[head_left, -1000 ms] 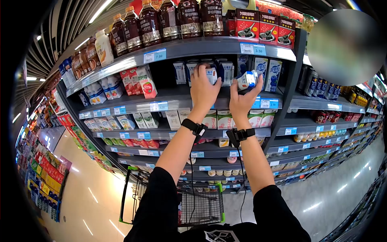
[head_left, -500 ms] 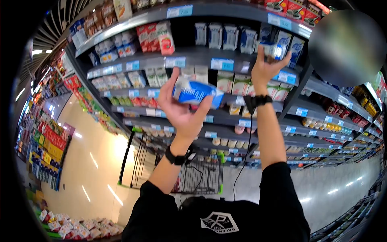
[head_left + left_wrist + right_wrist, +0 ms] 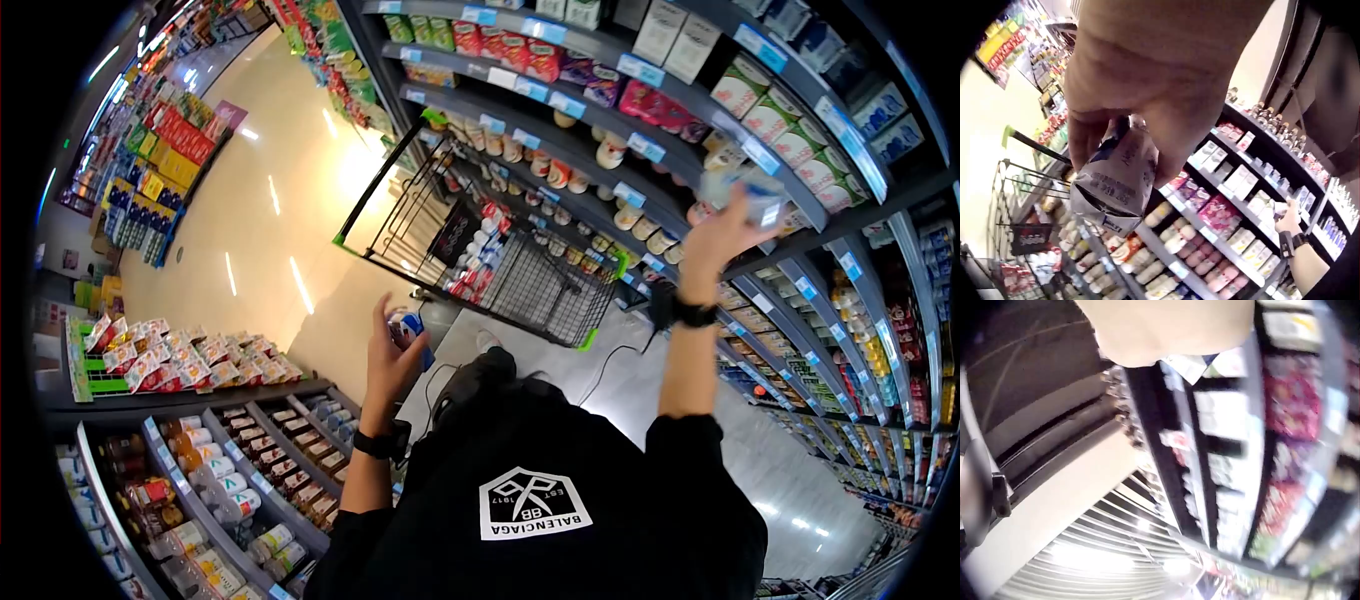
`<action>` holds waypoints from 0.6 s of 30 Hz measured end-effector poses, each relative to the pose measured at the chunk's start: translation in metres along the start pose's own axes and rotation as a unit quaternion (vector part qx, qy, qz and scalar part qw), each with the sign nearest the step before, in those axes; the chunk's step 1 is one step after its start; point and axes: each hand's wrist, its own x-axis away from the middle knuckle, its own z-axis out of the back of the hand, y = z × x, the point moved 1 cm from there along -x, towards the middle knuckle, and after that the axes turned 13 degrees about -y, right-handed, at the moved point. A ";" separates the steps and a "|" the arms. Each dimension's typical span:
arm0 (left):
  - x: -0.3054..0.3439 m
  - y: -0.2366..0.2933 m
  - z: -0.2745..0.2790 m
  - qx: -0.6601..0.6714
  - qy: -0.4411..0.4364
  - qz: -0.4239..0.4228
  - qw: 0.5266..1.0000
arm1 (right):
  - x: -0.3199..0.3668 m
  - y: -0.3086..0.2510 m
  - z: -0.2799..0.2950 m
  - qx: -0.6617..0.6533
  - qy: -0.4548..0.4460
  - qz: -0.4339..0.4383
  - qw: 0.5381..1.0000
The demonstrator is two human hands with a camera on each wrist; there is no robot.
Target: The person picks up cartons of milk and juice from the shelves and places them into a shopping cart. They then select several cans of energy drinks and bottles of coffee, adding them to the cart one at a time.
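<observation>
My left hand (image 3: 393, 352) grips a blue-and-white drink carton (image 3: 408, 328), held low beside my body on the near side of the shopping cart (image 3: 345, 240). The left wrist view shows the folded end of that carton (image 3: 1116, 178) hanging below the palm, fingers on one side and thumb on the other. Out by the shelves, my right hand (image 3: 718, 245) holds another white-and-blue carton (image 3: 755, 200), blurred in the head view. Only a corner of this carton (image 3: 1188, 367) shows past the palm in the right wrist view.
Red-and-white packs (image 3: 485, 250) lie in one end of the cart. Stocked dairy shelves (image 3: 640, 145) run behind it and to the right. A bottle shelf (image 3: 220, 480) and a heap of snack packs (image 3: 180, 355) stand at the lower left. Thin cables hang from my wrists.
My left hand has brought a carton off the shelf and down to the lower left. The right hand keeps its carton. My head view has swung down and left, bringing the cart further into sight.
</observation>
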 end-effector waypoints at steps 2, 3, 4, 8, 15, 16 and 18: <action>0.016 -0.011 0.009 -0.041 0.005 0.113 0.993 | 0.098 0.041 0.006 0.073 -0.008 -0.083 0.994; 0.021 -0.028 0.012 -0.041 0.004 0.117 0.992 | 0.144 0.066 0.019 -0.025 -0.001 -0.198 0.980; 0.021 -0.054 0.012 -0.051 0.006 0.090 0.995 | 0.181 0.075 0.025 -0.062 0.012 -0.311 0.948; 0.011 -0.091 0.028 -0.066 -0.034 0.089 0.993 | 0.261 0.113 0.054 -0.150 0.078 -0.568 0.805; -0.012 -0.126 0.077 -0.073 -0.147 0.085 0.983 | 0.284 0.132 0.007 -0.171 0.133 -0.591 0.777; -0.016 -0.136 0.084 -0.083 -0.176 0.106 0.975 | 0.291 0.161 0.029 -0.165 0.110 -0.590 0.783; -0.025 -0.155 0.096 -0.101 -0.209 0.126 0.964 | 0.290 0.165 0.015 -0.095 0.111 -0.612 0.777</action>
